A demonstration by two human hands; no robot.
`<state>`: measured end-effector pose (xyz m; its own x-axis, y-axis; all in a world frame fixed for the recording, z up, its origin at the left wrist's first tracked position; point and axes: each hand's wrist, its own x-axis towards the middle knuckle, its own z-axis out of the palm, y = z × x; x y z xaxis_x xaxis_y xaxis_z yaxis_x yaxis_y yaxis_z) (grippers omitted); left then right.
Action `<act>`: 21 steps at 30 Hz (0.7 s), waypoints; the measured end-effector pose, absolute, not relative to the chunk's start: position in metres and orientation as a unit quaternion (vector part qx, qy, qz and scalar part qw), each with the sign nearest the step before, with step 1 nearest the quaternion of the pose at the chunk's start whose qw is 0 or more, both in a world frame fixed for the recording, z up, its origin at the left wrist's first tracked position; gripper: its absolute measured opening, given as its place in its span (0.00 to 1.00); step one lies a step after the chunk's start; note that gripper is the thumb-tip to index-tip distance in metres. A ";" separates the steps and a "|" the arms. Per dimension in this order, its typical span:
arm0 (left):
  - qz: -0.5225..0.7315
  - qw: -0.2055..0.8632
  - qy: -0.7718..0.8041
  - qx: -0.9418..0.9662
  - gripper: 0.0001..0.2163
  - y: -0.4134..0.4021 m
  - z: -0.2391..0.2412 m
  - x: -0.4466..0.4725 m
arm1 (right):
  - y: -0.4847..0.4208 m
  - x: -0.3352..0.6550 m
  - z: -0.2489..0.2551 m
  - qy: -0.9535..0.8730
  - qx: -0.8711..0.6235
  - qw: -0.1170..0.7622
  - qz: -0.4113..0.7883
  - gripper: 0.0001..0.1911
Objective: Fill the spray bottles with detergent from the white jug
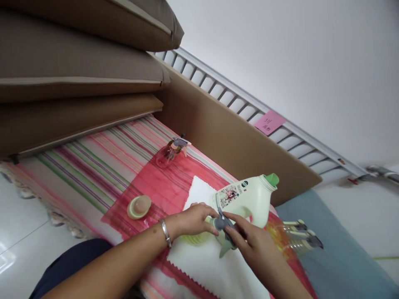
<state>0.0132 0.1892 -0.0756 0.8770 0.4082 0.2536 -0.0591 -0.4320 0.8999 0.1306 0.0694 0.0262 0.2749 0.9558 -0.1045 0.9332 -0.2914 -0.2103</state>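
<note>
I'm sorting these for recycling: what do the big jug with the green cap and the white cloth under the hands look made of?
The jug looks like opaque, slightly glossy moulded plastic, pale cream, with a soft sheen, a printed label and a green cap. The white cloth looks like matte felt or woven fabric; its zigzag-cut edge suggests textile, though the weave is too fine to tell.

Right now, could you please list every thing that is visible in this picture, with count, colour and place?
Spray bottle: one, yellow-green, under both hands.
Spray head: one, grey, at the fingers.
Jug: one, cream with green cap, behind the hands.
White cloth: one, under the bottle.
Pink spray bottle: one, lying far back.
Cap: one, green and beige, left.
Clear spray bottles: about two, right.
Striped cloth: one, multicoloured.
Cushions: three, brown, top left.
Left hand: bracelet, on bottle.
Right hand: on spray head.
</note>
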 end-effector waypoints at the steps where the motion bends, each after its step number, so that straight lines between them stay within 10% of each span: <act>1: 0.215 0.527 0.105 0.815 0.20 0.189 -0.076 0.014 | 0.070 0.129 0.026 -0.596 -0.795 0.053 0.098 0.22; 21: 0.239 0.649 0.070 0.719 0.21 0.192 -0.095 0.002 | 0.077 0.148 0.031 -0.810 -0.581 -0.056 -0.051 0.20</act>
